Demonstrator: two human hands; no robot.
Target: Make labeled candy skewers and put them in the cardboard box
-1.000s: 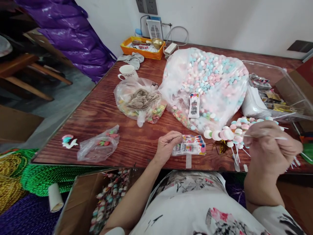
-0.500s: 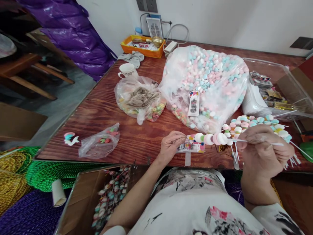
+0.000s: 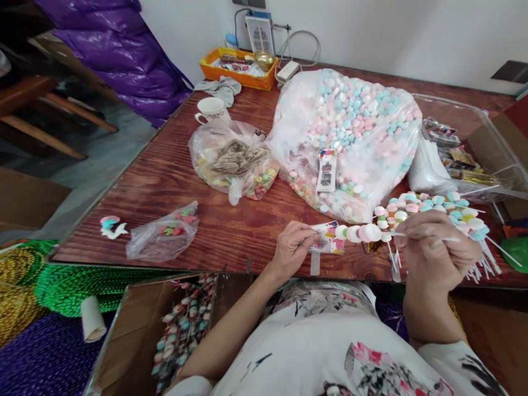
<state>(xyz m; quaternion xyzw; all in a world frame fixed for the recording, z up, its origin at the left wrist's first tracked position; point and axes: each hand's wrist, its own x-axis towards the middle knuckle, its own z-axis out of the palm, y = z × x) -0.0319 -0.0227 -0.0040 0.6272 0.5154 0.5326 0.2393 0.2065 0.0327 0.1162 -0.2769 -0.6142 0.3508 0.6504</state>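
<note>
My right hand (image 3: 439, 247) is closed around the white stick of a skewer of pastel, marshmallow-like pieces (image 3: 358, 233). The skewer lies roughly level, its pieces pointing toward my left hand. My left hand (image 3: 295, 245) is pinched shut at the left end of the skewer, close to a printed label (image 3: 328, 242); what sits between its fingertips is too small to make out. Beyond my right hand lies a pile of similar skewers (image 3: 429, 206), their white sticks hanging toward the table's front edge.
A big clear bag of pastel pieces (image 3: 350, 126) fills the table's middle. Left of it stand a smaller bag (image 3: 235, 165), a white mug (image 3: 213, 110) and an orange tray (image 3: 239, 80). A clear bin (image 3: 474, 110) is at right. Finished-looking skewers fill a cardboard box (image 3: 124, 341) below.
My left hand has turned slightly and shifted a little lower. The skewer and my right hand have moved slightly left. The view has shifted a little.
</note>
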